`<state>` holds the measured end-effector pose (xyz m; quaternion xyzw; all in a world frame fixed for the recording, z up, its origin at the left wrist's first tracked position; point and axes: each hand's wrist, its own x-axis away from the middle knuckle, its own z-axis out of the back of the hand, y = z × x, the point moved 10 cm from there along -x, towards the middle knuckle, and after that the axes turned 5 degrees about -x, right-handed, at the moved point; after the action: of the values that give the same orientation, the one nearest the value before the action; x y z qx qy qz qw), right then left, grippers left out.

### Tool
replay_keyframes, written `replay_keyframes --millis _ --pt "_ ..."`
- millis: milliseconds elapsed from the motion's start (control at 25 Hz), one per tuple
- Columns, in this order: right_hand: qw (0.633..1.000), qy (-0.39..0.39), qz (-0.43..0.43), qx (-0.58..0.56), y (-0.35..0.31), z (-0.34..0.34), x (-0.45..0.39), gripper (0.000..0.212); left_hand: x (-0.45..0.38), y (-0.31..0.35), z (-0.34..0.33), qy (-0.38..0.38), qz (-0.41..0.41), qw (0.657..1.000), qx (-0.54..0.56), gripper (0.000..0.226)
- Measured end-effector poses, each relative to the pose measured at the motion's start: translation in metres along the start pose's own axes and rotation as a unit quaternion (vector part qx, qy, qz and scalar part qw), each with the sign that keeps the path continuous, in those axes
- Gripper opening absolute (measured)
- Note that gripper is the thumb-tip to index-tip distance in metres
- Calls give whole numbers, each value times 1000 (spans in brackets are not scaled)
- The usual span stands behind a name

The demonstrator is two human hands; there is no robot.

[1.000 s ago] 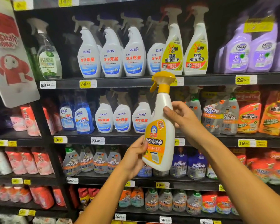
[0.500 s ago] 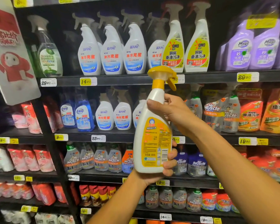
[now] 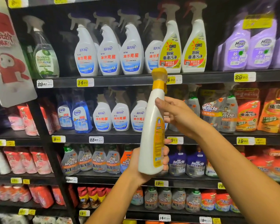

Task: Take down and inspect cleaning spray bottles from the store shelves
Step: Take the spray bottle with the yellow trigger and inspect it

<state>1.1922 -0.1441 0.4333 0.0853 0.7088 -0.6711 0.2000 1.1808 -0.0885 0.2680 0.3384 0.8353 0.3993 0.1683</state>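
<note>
Out in front of the shelving, clear of every shelf edge, a white spray bottle [image 3: 149, 135] with a yellow trigger cap is held upright with a slight lean, its narrow side turned toward the viewer so the yellow label shows only as a strip along its right edge. The left hand [image 3: 145, 164] holds it at the base, fingers [image 3: 166, 156] curled round the far side. The right hand [image 3: 176, 115] rests against the bottle's shoulder just below the neck; its fingertips touch the white plastic, but whether they truly wrap round it I cannot tell, since the bottle hides most of them. Both forearms rise from the lower edge of the view and meet at the bottle, with open air between them and the stocked rows.

Behind the yellow cap runs the front lip of the upper shelf [image 3: 136, 80], carrying yellow price tags [image 3: 85, 82]. On that shelf stand white bottles with blue labels [image 3: 109, 50] and two yellow-labelled sprays [image 3: 183, 44], packed side by side. A red and white sign [image 3: 8, 59] juts out at the left.
</note>
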Motion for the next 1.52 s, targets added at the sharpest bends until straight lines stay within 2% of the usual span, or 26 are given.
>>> replay_keyframes --millis 40,160,240,360,560,680,840,1120,1280,1400,1520 --pt "1000 3 -4 0 2 3 2 42 3 8 -6 -33 -20 999 -1 40" --pt "999 25 -14 19 9 9 7 40 8 13 1 -10 -32 999 21 41" --pt "999 26 -13 26 11 6 9 38 11 10 6 19 -29 999 26 41" --pt "999 36 -4 38 6 5 12 22 15 18 15 76 -46 996 7 40" --pt "997 20 37 67 1 -2 24 16 30 59 24 140 -186 969 -77 40" --pt "996 33 48 64 4 4 26 18 41 74 22 168 -231 950 -127 41" --pt "999 39 7 11 22 14 26 19 50 81 19 163 -245 944 -152 42" --pt "998 57 -20 -5 39 20 27 24 56 84 10 156 -240 942 -174 39" --pt "988 120 -36 -91 55 26 32 46 61 90 5 177 -250 934 -184 39" --pt "967 169 -79 -175 84 23 32 42 64 90 -5 196 -269 913 -238 33" --pt "938 181 -125 -267 107 16 28 43 67 86 -21 182 -284 884 -324 36"
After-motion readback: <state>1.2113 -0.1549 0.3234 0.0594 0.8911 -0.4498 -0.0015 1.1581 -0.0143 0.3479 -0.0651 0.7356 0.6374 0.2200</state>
